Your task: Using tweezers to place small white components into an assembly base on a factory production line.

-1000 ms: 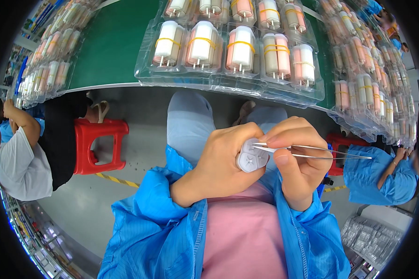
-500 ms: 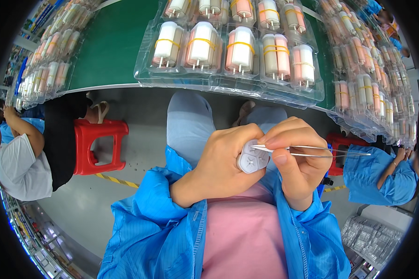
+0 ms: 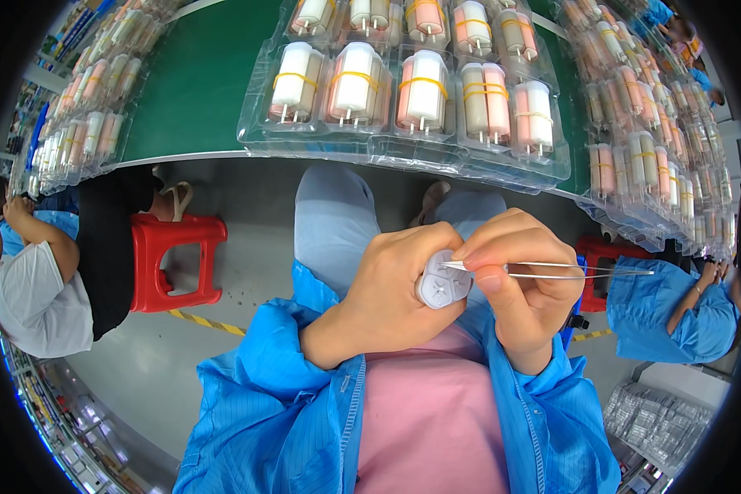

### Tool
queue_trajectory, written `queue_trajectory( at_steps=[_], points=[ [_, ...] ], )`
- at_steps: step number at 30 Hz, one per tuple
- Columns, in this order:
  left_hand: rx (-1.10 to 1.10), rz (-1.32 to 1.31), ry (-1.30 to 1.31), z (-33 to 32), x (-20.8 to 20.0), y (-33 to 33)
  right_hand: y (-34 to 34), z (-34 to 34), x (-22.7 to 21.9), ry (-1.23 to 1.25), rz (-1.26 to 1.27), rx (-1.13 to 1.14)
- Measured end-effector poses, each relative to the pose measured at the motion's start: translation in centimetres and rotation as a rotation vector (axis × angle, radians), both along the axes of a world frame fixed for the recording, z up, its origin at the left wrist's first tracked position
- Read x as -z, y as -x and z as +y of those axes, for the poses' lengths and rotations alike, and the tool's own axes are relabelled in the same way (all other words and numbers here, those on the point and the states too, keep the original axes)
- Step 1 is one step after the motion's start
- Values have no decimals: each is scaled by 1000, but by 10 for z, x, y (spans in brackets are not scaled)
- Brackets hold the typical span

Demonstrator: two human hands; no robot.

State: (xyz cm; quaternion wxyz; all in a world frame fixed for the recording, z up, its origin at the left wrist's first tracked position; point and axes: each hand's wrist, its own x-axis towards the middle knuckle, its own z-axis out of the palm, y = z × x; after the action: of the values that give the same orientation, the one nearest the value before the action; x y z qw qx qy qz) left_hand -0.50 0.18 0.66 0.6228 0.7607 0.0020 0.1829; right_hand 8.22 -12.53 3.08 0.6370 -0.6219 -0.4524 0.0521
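While left hand (image 3: pixel 395 284) clasps white plug (image 3: pixel 443 286) | right hand (image 3: pixel 523 280) just beside, pinching tweezers (image 3: pixel 568 270) touching it

Small white round part (image 3: pixel 443 286) — possibly plastic — tweezers (image 3: pixel 552 270) touching

Looking like a factory assembly line: clear trays (image 3: pixel 403 152) of banded white cylinders crowding a green bench (image 3: pixel 198 82), blue-smocked workers (image 3: pixel 659 305) sitting alongside.

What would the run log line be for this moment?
left hand: holds white round part | right hand: pinches metal tweezers, tips at part | clear trays on green bench
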Motion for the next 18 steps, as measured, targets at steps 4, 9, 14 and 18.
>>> queue_trajectory(
  at_steps=[4,9,14,18],
  points=[
    [-10,19,9,-1,2,0,-1,3,-3,26,-64,0],
    [-33,-6,-62,0,2,1,-2,5,-11,79,-142,-22],
    [-68,-3,-161,-1,1,-1,-3,5,-12,106,-163,-13],
    [-94,9,-365,2,1,-2,1,6,-15,149,-308,36]
  ],
)
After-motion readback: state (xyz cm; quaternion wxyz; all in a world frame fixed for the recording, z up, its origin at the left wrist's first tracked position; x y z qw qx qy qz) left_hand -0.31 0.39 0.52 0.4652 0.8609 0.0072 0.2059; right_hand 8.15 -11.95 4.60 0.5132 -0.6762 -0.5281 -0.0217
